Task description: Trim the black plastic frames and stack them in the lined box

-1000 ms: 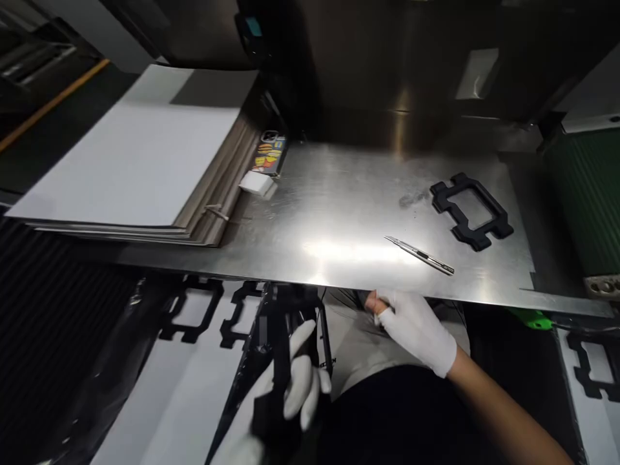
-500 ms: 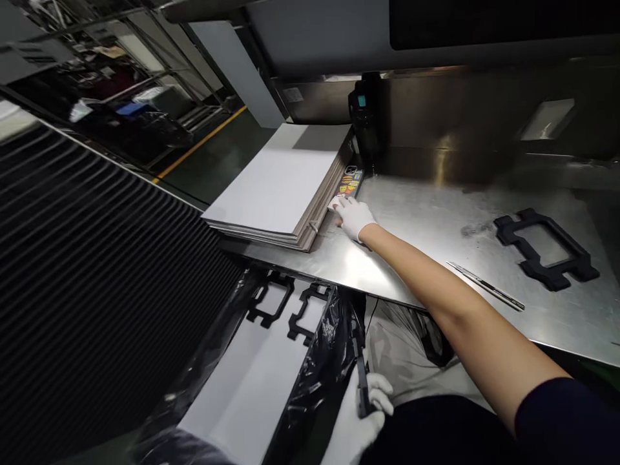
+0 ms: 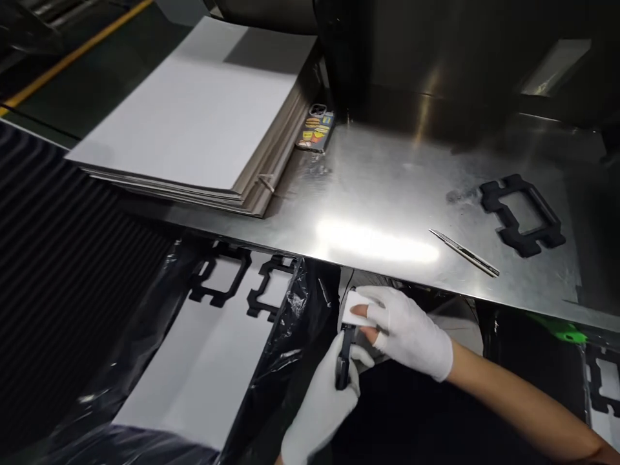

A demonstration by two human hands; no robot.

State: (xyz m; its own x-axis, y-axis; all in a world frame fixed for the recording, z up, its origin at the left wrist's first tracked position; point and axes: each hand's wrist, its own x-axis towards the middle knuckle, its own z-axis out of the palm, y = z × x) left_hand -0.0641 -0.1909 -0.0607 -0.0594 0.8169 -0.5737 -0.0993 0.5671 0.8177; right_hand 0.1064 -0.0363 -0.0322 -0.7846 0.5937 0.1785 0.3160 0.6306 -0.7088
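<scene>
My left hand (image 3: 322, 397), in a white glove, is closed around a black frame-shaped part (image 3: 343, 365) seen nearly edge-on. My right hand (image 3: 409, 329) wears a white glove with bare fingertips showing and pinches a small white block-like pad (image 3: 354, 310). The pad is at the upper end of the black part, over it in the view; whether it presses on it I cannot tell. On the metal table beyond lie another black frame (image 3: 508, 216) and a slim craft knife (image 3: 464, 252).
A thick stack of white sheets (image 3: 194, 110) sits at the table's left, with a phone in a printed case (image 3: 316, 129) beside it. Below the table edge, a box lined with black plastic (image 3: 290, 336) holds white board (image 3: 203, 361) and black frames (image 3: 225, 274). Dark ribbed material (image 3: 58, 278) fills the left.
My right hand has come back from beside the phone to my left hand, bringing the white pad to the black part. The view has tilted down and nearer.
</scene>
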